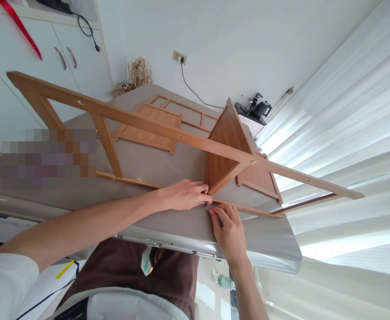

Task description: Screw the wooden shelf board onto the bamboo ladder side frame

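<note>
A wooden shelf frame (154, 126) stands on the grey-covered table, with a long upper rail, a lower rail and short crosspieces. A wooden shelf panel (226, 138) is set upright across it. My left hand (188, 194) is closed on the frame at the lower rail, by the panel's bottom corner, its fingertips curled there. Just right of it, my right hand (228, 229) pinches something small and thin near the same corner, mostly hidden by the fingers. Small holes and fittings show along the upper rail.
Behind the frame, a flat wooden panel (151, 126) and another panel (260, 178) lie on the grey table (178, 224). A black appliance (259, 106) sits on a stand beyond. White curtains (341, 111) hang at right. A blurred patch covers the left.
</note>
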Demonstrator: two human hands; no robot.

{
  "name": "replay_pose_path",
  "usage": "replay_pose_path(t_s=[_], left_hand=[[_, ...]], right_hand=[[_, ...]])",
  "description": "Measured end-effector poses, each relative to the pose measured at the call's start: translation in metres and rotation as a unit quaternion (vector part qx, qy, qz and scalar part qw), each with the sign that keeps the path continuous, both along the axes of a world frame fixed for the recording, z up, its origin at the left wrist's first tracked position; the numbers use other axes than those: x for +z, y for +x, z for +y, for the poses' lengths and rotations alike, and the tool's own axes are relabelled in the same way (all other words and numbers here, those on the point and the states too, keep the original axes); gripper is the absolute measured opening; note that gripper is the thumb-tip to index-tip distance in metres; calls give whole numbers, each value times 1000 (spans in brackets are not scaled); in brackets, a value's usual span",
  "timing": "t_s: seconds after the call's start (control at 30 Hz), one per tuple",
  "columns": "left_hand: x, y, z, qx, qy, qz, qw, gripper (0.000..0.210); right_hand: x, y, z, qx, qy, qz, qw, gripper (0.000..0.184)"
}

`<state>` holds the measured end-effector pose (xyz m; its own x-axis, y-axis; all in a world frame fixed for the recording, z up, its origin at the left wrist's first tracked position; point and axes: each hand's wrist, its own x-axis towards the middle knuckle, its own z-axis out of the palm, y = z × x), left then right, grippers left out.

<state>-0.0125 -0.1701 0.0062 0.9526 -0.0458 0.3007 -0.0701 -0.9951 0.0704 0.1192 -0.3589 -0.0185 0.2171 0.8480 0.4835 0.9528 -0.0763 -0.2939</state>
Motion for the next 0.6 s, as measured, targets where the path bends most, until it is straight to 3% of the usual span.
replay_pose_path(t_s=[0.3,0.6], left_hand=[[0,-1,0,-1,-1,-1,1000,12],[0,0,0,-2,-4,0,1000,9]], right_hand=[[-1,2,0,7,-14,35,999,16],[7,8,-1,51,-50,9,997,19]])
